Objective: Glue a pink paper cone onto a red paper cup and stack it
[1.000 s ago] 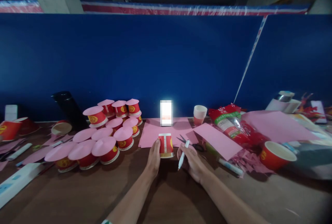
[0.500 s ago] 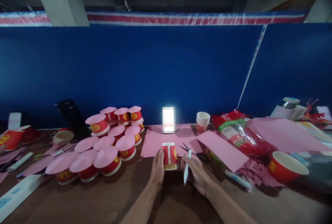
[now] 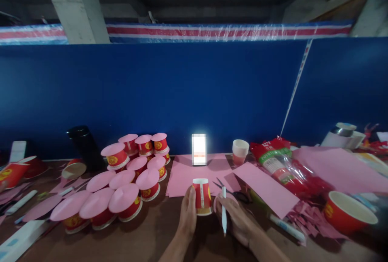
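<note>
My left hand (image 3: 187, 212) is closed around the left side of a red paper cup (image 3: 202, 198), which stands upside down with its white base on top. In my right hand (image 3: 236, 215) is a white marker pen (image 3: 224, 217), its tip pointing down. A pink paper disc (image 3: 216, 204) shows beside the right fingers; whether they grip it I cannot tell. Just behind that hand lie dark scissors (image 3: 232, 191). Behind the cup, several pink sheets (image 3: 182, 175) are stacked, with a bright phone (image 3: 199, 148) standing at their back.
Several upturned cups with pink cone tops (image 3: 125, 199) stand at left near a black bottle (image 3: 85, 146). At right are a pink sheet (image 3: 268, 189), paper scraps (image 3: 315, 219), a capped marker (image 3: 287, 229), a red plastic bag (image 3: 281, 165) and a red cup (image 3: 348, 213).
My view has tilted up a little, so the table things sit lower in the picture. Both hands keep their holds on the cup and marker pen.
</note>
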Motion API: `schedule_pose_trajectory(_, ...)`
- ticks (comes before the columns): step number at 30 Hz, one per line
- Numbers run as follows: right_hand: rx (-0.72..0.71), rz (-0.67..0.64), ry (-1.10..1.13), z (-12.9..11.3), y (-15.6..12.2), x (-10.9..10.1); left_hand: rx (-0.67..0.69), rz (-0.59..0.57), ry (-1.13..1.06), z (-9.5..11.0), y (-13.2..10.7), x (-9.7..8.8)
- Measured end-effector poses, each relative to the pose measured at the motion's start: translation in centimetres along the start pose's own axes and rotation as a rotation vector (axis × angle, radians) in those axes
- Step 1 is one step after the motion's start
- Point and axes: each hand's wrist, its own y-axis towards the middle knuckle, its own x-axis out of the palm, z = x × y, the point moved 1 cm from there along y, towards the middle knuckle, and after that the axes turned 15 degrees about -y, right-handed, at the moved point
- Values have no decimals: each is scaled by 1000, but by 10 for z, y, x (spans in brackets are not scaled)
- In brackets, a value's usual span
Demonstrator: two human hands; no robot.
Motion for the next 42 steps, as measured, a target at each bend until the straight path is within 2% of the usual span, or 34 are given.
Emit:
schedule_pose_trajectory(5, 28, 10, 2, -2, 0, 2, -12, 30, -7, 1, -1, 2)
schedule_pose_trajectory(21, 6, 30, 82, -1, 1, 2, -32, -59, -56, 0, 1, 3)
schedule_pose_trajectory(25, -5, 10, 76, -2, -2, 3, -37, -6, -46, -2, 1, 0)
schedule_pose_trajectory(27, -10, 9, 62, -2, -3, 4, -32, 35, -29, -2, 1, -2)
schedule_pose_trajectory(31, -3, 38, 13, -3, -5, 4, -36, -33, -40, -2, 0, -1)
schedule_pose_trajectory(35, 21, 26, -29, -5, -7, 6, -46, -39, -56, -5, 2, -1)
schedule_pose_trajectory(38, -5, 30, -128, -5, -6, 8, -50, -55, -53, -5, 2, 0)
schedule_pose_trajectory(42, -70, 30, -172, -5, -7, 8, -66, -6, -16, -1, 1, 1)
